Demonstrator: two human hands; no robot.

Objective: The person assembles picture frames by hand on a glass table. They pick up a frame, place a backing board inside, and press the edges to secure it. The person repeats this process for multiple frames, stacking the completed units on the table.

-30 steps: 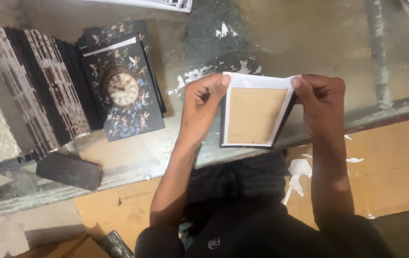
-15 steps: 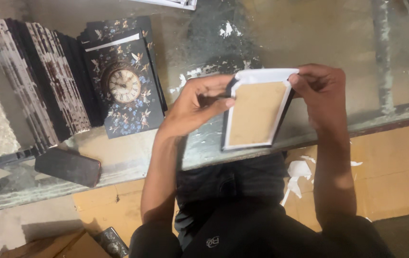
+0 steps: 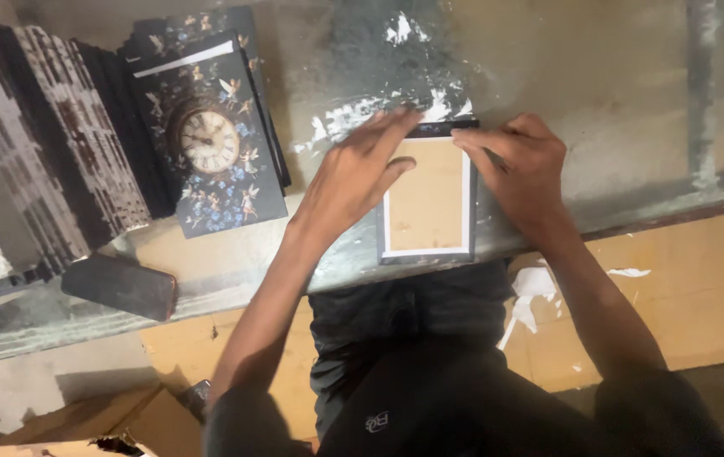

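A small rectangular cover piece [image 3: 426,211], brown board framed by white paper on a dark backing, lies flat near the front edge of the worn grey table [image 3: 599,110]. My left hand [image 3: 353,173] presses flat on its left and top edge with fingers spread. On the right side, my right hand [image 3: 518,169] rests with fingers laid across the upper right corner. Both hands press down rather than grip.
A dark floral cover with a clock picture [image 3: 210,148] lies at the left beside a fanned row of dark patterned covers [image 3: 49,144]. A black phone [image 3: 121,286] lies near the front edge. Paper scraps [image 3: 396,30] stick to the table. Cardboard [image 3: 83,423] sits on the yellowish floor.
The cover piece was held tilted up in both hands; it now lies flat on the table, and both hands have moved on top of it, pressing.
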